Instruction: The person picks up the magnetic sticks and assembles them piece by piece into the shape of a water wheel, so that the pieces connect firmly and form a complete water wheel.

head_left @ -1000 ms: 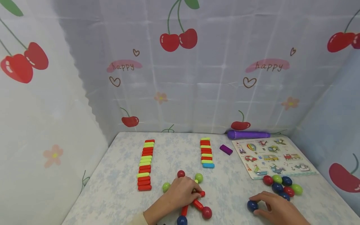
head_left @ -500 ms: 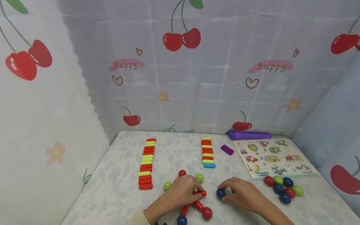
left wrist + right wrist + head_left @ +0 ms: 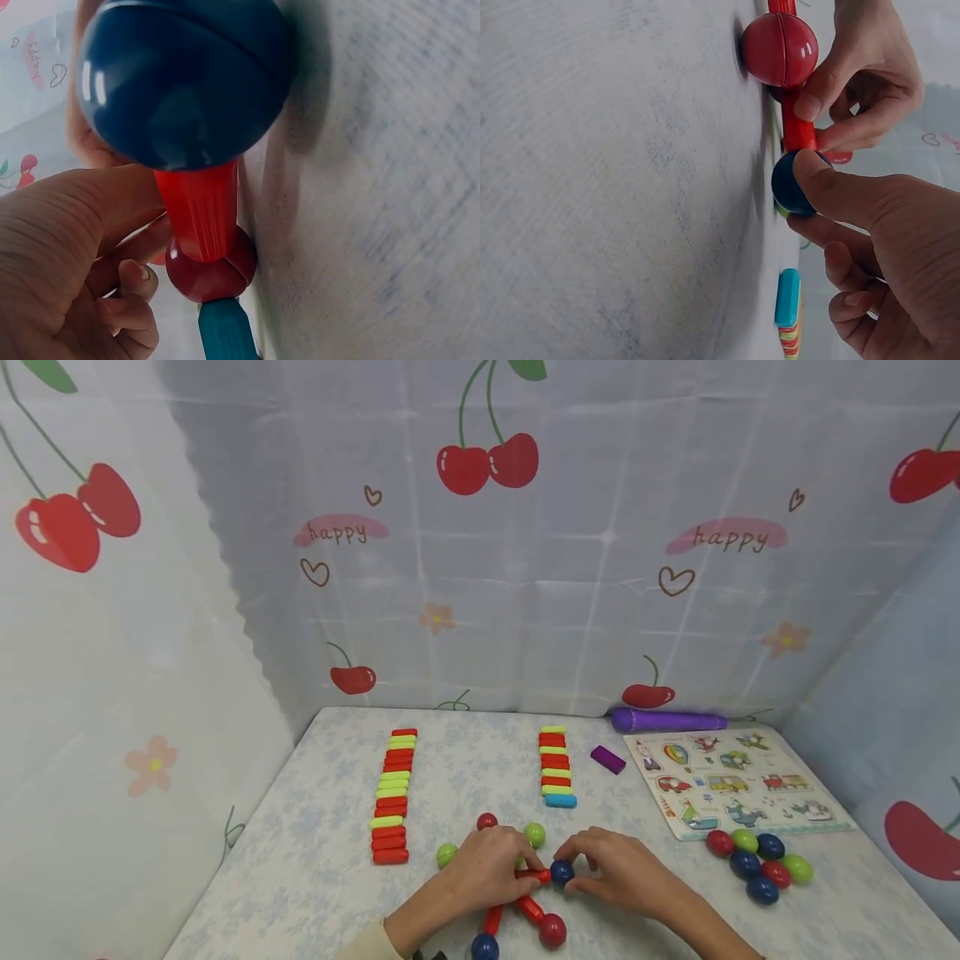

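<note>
A toy of red sticks and balls lies on the table near the front: a red ball [image 3: 487,821], two green balls [image 3: 534,834], a red ball [image 3: 552,930] and a blue ball [image 3: 485,947]. My left hand [image 3: 495,864] rests on it and pinches a red stick [image 3: 799,131] between thumb and finger. My right hand [image 3: 592,868] holds a dark blue ball [image 3: 561,872] in its fingertips, touching that stick's free end. In the left wrist view the near blue ball [image 3: 184,82] joins a red stick [image 3: 199,210] to a red ball [image 3: 214,266].
Two rows of red and green sticks [image 3: 392,797] [image 3: 555,764] lie further back, the right one ending in a blue stick [image 3: 560,800]. A purple block [image 3: 607,759], a purple cylinder [image 3: 667,720], a picture puzzle board [image 3: 731,781] and several loose balls [image 3: 753,856] sit right. Cherry-print cloth walls the table.
My right hand carried the dark blue ball leftward from beside the pile of balls to the end of the red stick. My left hand stayed on the toy.
</note>
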{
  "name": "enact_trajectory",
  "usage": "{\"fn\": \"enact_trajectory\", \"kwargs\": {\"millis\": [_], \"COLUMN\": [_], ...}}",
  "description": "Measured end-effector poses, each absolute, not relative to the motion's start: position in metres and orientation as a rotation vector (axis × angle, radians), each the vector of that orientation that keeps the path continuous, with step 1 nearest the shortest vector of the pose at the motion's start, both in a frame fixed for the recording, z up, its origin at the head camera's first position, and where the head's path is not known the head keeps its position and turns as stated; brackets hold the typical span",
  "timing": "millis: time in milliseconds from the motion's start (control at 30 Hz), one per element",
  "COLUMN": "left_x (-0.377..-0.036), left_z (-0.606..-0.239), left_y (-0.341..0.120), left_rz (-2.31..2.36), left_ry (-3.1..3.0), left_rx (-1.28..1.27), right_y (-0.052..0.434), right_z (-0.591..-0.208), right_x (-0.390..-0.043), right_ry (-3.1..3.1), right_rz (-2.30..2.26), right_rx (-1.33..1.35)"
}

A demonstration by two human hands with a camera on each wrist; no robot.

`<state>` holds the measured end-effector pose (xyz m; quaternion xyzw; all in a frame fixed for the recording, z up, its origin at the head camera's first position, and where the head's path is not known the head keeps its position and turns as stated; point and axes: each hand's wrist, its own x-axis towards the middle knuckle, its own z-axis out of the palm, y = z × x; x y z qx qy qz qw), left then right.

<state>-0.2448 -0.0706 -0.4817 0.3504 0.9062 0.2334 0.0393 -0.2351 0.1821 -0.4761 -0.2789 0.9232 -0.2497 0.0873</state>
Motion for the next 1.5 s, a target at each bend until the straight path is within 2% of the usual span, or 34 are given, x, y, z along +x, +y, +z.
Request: {"fn": "enact_trajectory", "kwargs": {"millis": [200, 433, 700, 900, 1233, 1500], "left_x": [-0.25, -0.266, -0.288, -0.294, -0.294, -0.294], "left_z": [-0.476, -0.46, -0.468, -0.478, -0.476, -0.477], "left_y": [-0.078, -0.104, -0.129, -0.131, -0.137, -0.136], "left_rz": [0.725, 0.763, 0.676, 0.683, 0.778, 0.788], "left_ry": [2.759, 2.866, 2.956, 2.917, 2.842, 2.79], "left_rx": [1.044, 0.899, 0.787, 0.748, 0.744, 0.817], "right_y": [0.187, 0.198, 0.19, 0.176, 0.155, 0.137], "right_z": [-0.469, -0.458, -0.475, -0.484, -0.481, -0.478], "right_x": [-0.25, -0.296, -0.33, -0.329, -0.323, -0.314], "right_ry": [2.717, 2.864, 2.949, 2.948, 2.926, 2.848], "right_rz": [-0.781, -0.917, -0.786, -0.726, -0.668, -0.976], "right_rx": [-0.858, -0.874, -0.713, -0.559, -0.547, -0.849]}}
